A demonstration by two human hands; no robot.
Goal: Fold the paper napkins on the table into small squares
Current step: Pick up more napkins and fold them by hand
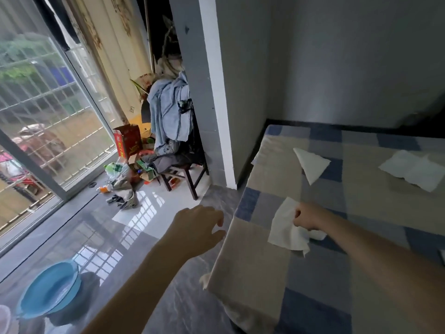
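The right hand (307, 216) has its fingers curled onto a crumpled napkin (285, 226) near the worktop's (252, 268) left edge. The left hand (197, 226) hovers off that edge, fingers loosely apart, holding nothing. A triangular napkin (310, 163) and a flat napkin (413, 171) lie farther back.

The single head-worn view looks down and forward past the table's (250, 256) left edge toward the window (48, 116).
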